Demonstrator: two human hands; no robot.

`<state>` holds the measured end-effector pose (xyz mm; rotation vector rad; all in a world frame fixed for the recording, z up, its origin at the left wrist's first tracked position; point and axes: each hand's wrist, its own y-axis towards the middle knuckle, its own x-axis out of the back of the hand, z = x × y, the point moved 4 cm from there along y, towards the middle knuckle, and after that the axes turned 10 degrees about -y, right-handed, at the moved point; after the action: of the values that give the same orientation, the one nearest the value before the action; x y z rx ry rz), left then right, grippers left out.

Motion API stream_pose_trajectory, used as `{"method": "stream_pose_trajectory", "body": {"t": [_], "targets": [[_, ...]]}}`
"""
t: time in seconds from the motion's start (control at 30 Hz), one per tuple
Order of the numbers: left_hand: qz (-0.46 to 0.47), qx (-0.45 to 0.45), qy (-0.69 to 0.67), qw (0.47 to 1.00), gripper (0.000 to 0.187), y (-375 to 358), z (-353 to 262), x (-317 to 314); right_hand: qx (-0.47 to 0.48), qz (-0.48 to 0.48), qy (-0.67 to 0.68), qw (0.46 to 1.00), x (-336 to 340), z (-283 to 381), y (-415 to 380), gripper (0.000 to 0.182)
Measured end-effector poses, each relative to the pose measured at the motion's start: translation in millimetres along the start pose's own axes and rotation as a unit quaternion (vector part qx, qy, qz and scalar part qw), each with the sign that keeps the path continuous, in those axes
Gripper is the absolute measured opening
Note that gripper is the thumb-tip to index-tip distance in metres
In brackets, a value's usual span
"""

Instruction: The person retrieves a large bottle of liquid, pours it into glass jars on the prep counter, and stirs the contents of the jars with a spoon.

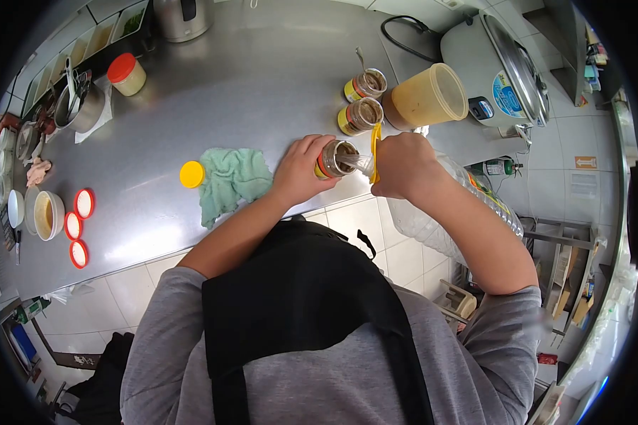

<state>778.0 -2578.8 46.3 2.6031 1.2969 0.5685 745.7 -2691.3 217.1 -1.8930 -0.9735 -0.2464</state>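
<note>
My left hand (306, 170) is wrapped round a glass jar (326, 164) with a yellow and red label, tilted near the counter's front edge. Into its open mouth points the clear neck of a big plastic jug (432, 219). My right hand (407, 164) is closed at the jug's yellow handle (376, 154), and the jug's body hangs below my forearm. Two more open jars of brownish contents, a nearer jar (361, 115) and a farther jar (368, 85) with a spoon in it, stand just beyond. Left of my left hand lies a crumpled green cloth (234, 180), touching a yellow lid (191, 174).
A tall tub of tan contents (427, 95) and a large rice cooker (493, 71) stand at the right. Several red-rimmed lids (84, 204), a bowl (48, 216), a pot of utensils (85, 106) and a red-capped jar (127, 74) are on the left. A kettle (181, 18) is at the back.
</note>
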Motion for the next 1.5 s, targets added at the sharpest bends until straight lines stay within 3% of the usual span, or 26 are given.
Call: {"method": "stream_pose_trajectory", "body": {"t": [0.57, 0.63, 1.5], "targets": [[-0.01, -0.002, -0.023, 1.0, 0.072, 0.3, -1.9, 2.0, -0.012, -0.01, -0.002, 1.0, -2.1, -6.2, -6.8, 0.029], [-0.011, 0.002, -0.024, 1.0, 0.072, 0.2, -2.7, 2.2, -0.01, -0.008, -0.003, 1.0, -7.7, -6.7, -2.8, 0.043], [0.004, -0.013, -0.018, 1.0, 0.076, -0.6, -2.2, 1.4, -0.01, -0.043, 0.024, 0.999, -14.6, 4.5, 4.4, 0.04]]}}
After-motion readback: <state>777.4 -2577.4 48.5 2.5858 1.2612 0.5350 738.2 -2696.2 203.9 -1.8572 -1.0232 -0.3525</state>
